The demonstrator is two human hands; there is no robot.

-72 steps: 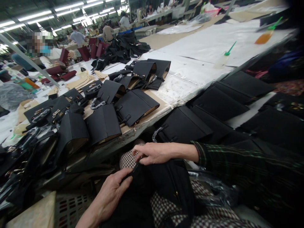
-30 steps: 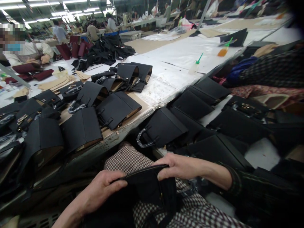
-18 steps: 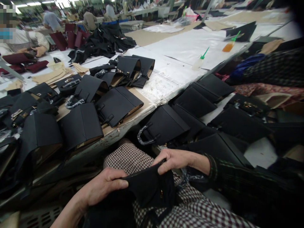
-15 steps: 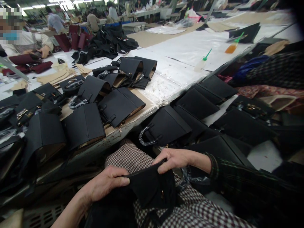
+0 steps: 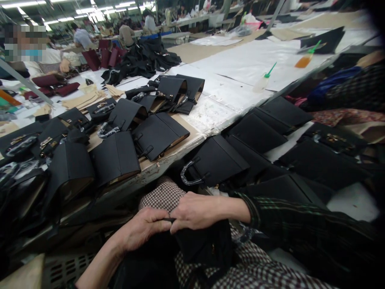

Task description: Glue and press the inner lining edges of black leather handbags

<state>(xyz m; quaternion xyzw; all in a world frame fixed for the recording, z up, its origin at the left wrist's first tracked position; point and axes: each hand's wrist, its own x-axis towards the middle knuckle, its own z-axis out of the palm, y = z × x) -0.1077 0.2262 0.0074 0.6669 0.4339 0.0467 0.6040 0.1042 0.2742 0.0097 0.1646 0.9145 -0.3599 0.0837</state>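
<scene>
I log the left hand (image 5: 142, 229) and right hand (image 5: 197, 210) at lower centre of the frame, close together, each pinched tight on the upper edge of a black bag (image 5: 201, 245) lying over checked cloth (image 5: 162, 194), with handbags (image 5: 116, 156) on the counter (image 5: 222, 106) at centre left.

The long white table (image 5: 231, 80) has black bags (image 5: 162, 134), a black heap (image 5: 144, 58), dark red pieces (image 5: 49, 79) and two bottles (image 5: 303, 61) on it.

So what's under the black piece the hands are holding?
Checkered cloth shows past the edges of the black piece; whatever lies directly beneath is covered, so I can't tell.
</scene>
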